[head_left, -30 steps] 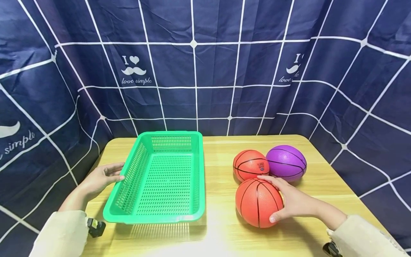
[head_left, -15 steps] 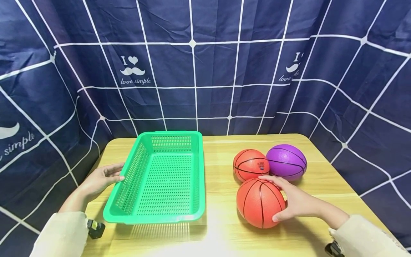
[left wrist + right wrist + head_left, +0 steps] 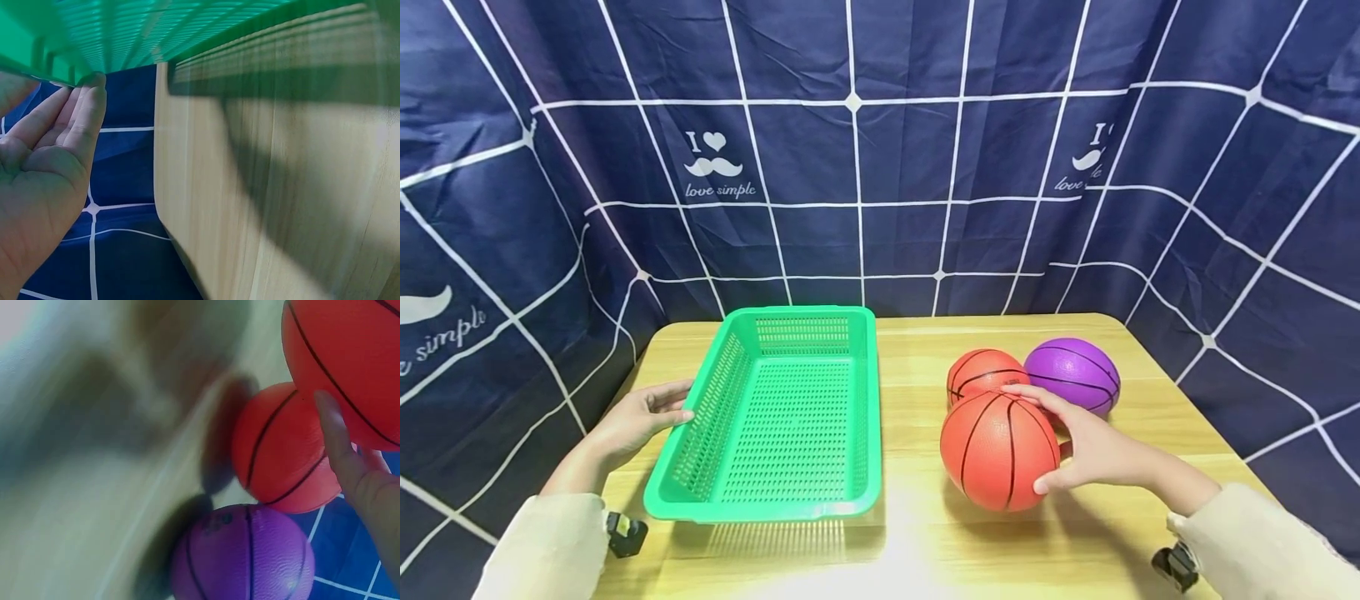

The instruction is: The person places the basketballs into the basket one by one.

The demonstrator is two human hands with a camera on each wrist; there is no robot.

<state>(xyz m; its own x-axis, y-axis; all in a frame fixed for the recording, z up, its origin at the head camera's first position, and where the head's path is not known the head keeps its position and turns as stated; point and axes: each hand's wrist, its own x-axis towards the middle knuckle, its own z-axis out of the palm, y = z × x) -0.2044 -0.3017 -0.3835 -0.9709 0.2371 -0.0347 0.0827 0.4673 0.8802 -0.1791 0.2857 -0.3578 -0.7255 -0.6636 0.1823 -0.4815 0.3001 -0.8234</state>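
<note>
1. Your right hand [image 3: 1090, 446] is spreading wide and gripping the front orange ball [image 3: 996, 454], right of centre, lower half of the head view: fingers over the top, thumb low on its right side.
2. Judging by the shadow, you're holding it just above the table [image 3: 925, 333]. It's looking smooth and round, so slip is probably the main risk; seat thumb and fingers on opposite sides, squeeze evenly.
3. Watch the rear orange ball [image 3: 976, 373] just behind; can't tell if they're touching. A sideways nudge could roll it into the purple ball [image 3: 1071, 375], which is sitting against or close beside it.
4. Your left hand [image 3: 640, 417] is pinching the left rim of the green basket [image 3: 760, 510], left of centre. Light pressure should do for steadying.
5. Basket is standing mouth up, showing only slotted walls and floor, no contents.
</note>
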